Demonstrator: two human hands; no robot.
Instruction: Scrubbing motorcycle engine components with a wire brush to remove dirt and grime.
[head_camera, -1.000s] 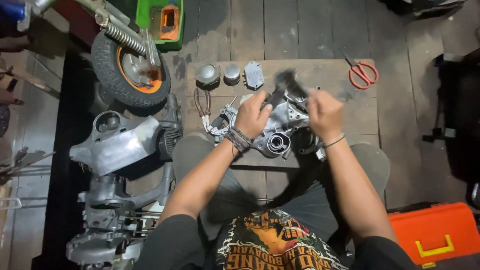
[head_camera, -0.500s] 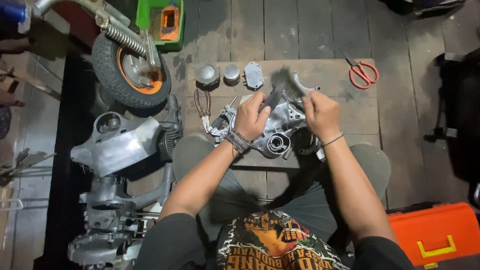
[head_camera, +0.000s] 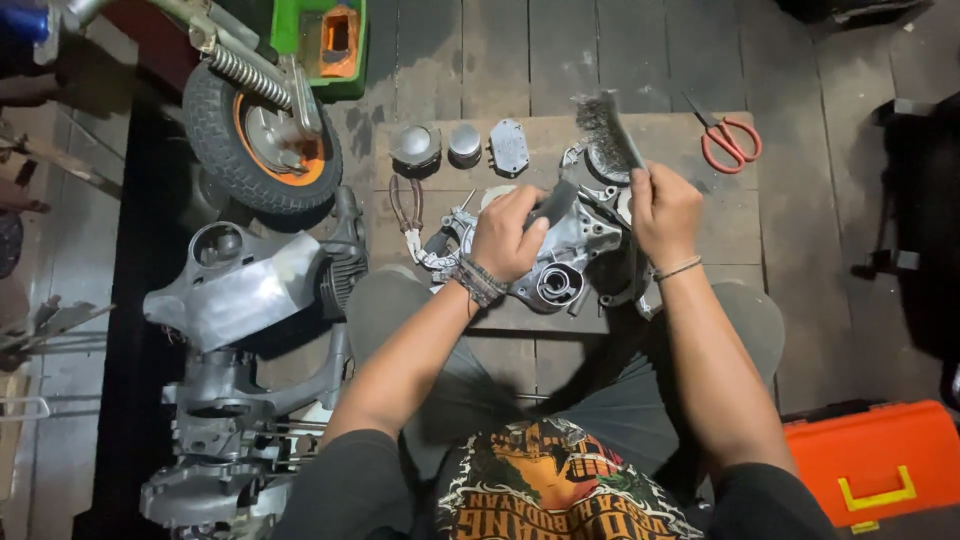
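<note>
I sit over a grey metal engine casing (head_camera: 580, 262) that lies on a low wooden board (head_camera: 670, 135) between my knees. My left hand (head_camera: 508, 236) rests on the casing's left side, closed around a dark grey handle-like piece (head_camera: 553, 204). My right hand (head_camera: 665, 208) is at the casing's right side and grips the handle of a wire brush (head_camera: 604, 126). The brush points away from me, its bristles above the casing's far edge.
On the board lie red-handled scissors (head_camera: 728, 141), pliers (head_camera: 404, 208), two round metal parts (head_camera: 415, 146) and a small cover plate (head_camera: 509, 146). A scooter wheel (head_camera: 262, 140) and grey scooter body (head_camera: 235, 290) stand at the left. An orange toolbox (head_camera: 875, 465) sits at the lower right.
My right hand has swung the wire brush up off the casing so it now points away from me. My left hand has stayed on the casing.
</note>
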